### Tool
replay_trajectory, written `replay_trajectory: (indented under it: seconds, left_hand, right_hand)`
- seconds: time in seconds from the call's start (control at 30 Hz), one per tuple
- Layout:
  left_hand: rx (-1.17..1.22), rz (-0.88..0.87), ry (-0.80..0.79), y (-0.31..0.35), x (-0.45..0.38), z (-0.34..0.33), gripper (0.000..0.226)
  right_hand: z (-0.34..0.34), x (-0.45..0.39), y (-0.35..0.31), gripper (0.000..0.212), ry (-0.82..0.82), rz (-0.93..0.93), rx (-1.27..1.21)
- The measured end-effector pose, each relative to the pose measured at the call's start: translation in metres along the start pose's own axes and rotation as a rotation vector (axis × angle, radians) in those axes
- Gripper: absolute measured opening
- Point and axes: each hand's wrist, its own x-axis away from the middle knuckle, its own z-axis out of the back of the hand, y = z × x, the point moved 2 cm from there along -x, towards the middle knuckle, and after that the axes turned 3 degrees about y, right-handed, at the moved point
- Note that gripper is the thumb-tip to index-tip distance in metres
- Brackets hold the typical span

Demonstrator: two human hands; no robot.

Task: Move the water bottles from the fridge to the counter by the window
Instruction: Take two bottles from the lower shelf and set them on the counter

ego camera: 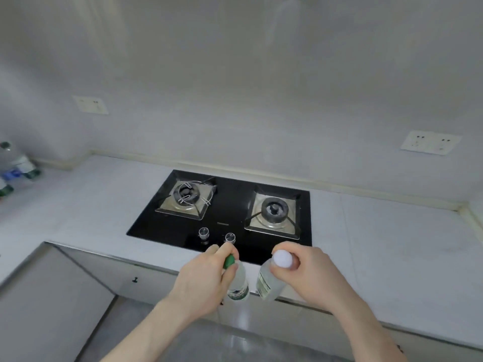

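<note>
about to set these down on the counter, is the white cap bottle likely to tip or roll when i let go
The white-capped bottle looks clear and full, so probably fairly heavy and steady if stood upright. The right hand holds it by the neck, tilted; set down like that, it could topple. Its round body would likely roll on the smooth counter.

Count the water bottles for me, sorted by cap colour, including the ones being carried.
Green cap: 4, namely the green-capped bottle the left hand grips, plus three bottles on the counter at far left, one only partly in view.
White cap: 1, the white-capped bottle the right hand grips.
Total: 5
</note>
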Motion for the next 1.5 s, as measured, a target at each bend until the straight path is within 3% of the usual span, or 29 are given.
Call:
replay_trajectory:
  seconds: [0.33, 0.9, 1.5]
  left_hand:
    - [-0.022, 0.139, 0.13, -0.152, 0.068, 0.097, 0.007]
    - [-0.067, 0.441, 0.296, -0.317, 0.162, 0.197, 0.008]
    - [-0.214, 0.679, 0.361, -0.479, 0.096, 0.266, 0.011]
  right_hand:
    - [-0.121, -0.039, -0.152, 0.015, -0.091, 0.199, 0.021]
    - [-0.269, -0.083, -0.337, 0.018, -0.293, 0.42, 0.009]
    - [-0.38, -0.257, -0.465, 0.025, -0.411, 0.579, 0.036]
